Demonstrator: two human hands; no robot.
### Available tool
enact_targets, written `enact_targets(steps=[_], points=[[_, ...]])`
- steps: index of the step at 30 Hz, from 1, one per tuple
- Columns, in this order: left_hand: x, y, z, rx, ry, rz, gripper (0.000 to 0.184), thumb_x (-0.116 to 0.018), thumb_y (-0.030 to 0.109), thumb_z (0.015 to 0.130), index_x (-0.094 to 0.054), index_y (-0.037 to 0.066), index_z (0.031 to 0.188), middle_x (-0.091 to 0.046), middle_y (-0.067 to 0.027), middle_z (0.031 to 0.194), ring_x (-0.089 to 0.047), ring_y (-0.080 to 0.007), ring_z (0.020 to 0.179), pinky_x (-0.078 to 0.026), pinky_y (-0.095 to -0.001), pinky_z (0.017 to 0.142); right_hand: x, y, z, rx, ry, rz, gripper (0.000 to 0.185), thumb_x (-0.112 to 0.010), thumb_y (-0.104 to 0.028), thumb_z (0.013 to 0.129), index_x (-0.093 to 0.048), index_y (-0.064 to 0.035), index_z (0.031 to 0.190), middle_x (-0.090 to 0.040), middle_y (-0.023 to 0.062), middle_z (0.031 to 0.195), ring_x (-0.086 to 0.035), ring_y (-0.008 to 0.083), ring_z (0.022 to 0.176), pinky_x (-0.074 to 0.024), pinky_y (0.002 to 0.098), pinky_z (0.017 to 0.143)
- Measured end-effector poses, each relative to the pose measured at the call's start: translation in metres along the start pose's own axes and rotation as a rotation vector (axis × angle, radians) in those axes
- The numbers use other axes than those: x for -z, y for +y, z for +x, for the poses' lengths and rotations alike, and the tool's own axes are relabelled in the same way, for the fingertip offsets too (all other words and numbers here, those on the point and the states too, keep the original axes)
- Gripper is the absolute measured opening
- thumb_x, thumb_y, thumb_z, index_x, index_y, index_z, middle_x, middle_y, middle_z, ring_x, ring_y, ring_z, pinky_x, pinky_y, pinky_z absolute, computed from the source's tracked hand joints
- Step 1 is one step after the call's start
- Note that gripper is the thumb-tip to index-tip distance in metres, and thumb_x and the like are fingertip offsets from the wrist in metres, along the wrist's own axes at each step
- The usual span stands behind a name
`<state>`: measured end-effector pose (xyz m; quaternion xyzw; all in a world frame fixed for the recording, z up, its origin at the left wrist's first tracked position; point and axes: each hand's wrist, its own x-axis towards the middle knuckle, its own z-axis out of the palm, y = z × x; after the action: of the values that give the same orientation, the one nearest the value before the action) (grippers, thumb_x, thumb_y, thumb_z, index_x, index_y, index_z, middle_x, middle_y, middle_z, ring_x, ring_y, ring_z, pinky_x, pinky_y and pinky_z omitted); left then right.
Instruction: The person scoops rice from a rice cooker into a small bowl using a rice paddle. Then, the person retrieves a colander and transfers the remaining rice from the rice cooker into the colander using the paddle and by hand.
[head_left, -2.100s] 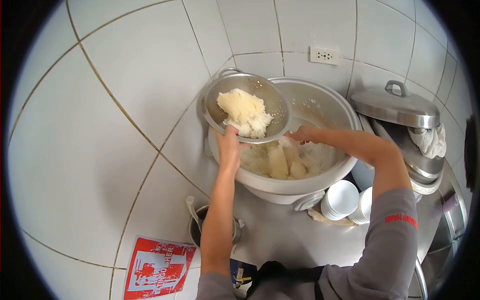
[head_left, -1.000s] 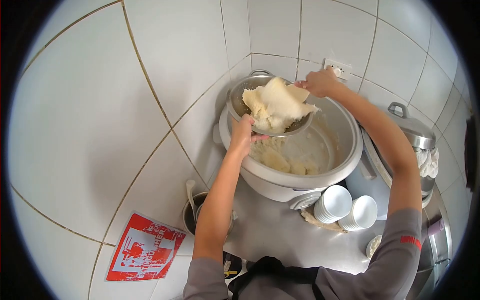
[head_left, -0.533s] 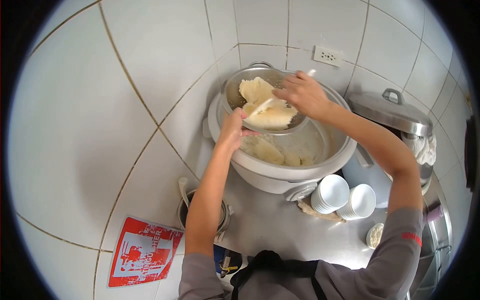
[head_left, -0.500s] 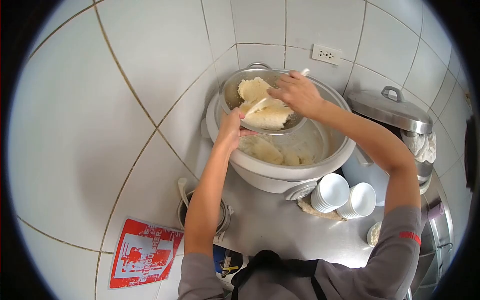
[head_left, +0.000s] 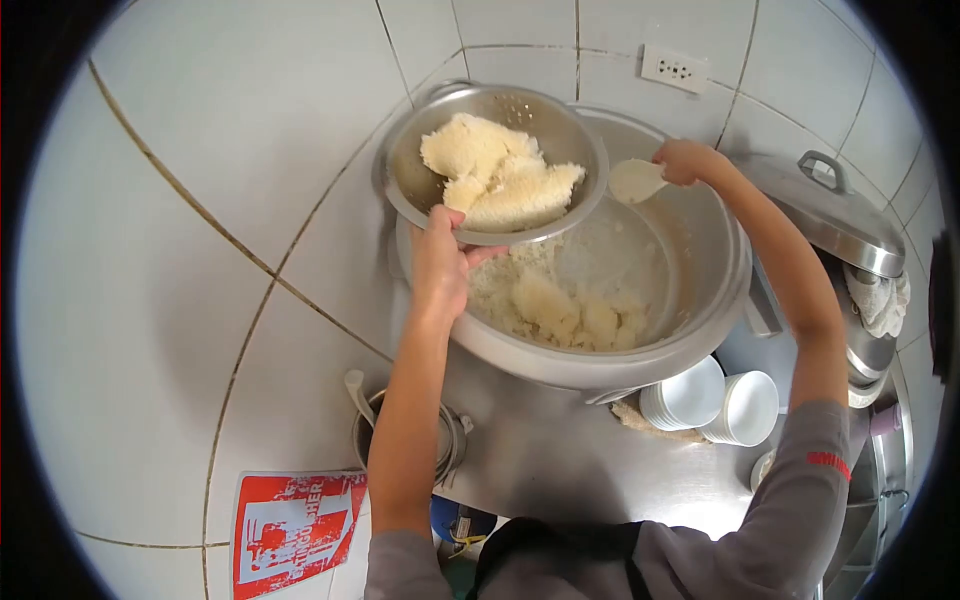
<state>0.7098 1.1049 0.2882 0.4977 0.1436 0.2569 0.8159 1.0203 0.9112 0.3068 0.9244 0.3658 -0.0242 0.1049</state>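
Observation:
My left hand [head_left: 445, 262] grips the near rim of a metal bowl [head_left: 400, 165], thumb over the edge and fingers underneath. Clumps of cooked rice [head_left: 505, 180] lie in the bowl, which is held tilted over the left part of a large rice cooker [head_left: 700, 340]. Inside the cooker pot, more rice [head_left: 570, 310] sits at the near left, and the rest of the pot bottom shows bare with a thin film. My right hand [head_left: 690, 163] is closed around the handle of a pale rice paddle [head_left: 637, 181], its blade above the pot, right of the bowl.
Two stacks of white bowls [head_left: 690, 393] stand on a cloth at the cooker's front right. A lidded metal pot [head_left: 840, 220] is at the right. On the left, a small metal pot [head_left: 450, 445] holds a ladle [head_left: 360, 395]. Tiled walls [head_left: 250, 120] close in behind and left.
The paddle has left the rice in the bowl and moved right, over the pot. The bowl has shifted left and up in view, showing more of the cooker's inside.

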Motion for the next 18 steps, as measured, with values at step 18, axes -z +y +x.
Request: enact_targets(steps=[18], points=[[0.0, -0.006, -0.001, -0.114, 0.167, -0.023, 0.035, -0.042, 0.01, 0.077, -0.037, -0.005, 0.107, -0.045, -0.0153, 0.11, -0.051, -0.0264, 0.097, -0.046, -0.0447, 0.08, -0.105, -0.139, 0.059, 0.616, 0.219, 0.628, 0.024, -0.049, -0.018, 0.08, -0.061, -0.0124, 0.1, -0.06, 0.0105, 0.097, -0.051, 0.0265, 0.103, -0.0371, 0.0469, 0.086]])
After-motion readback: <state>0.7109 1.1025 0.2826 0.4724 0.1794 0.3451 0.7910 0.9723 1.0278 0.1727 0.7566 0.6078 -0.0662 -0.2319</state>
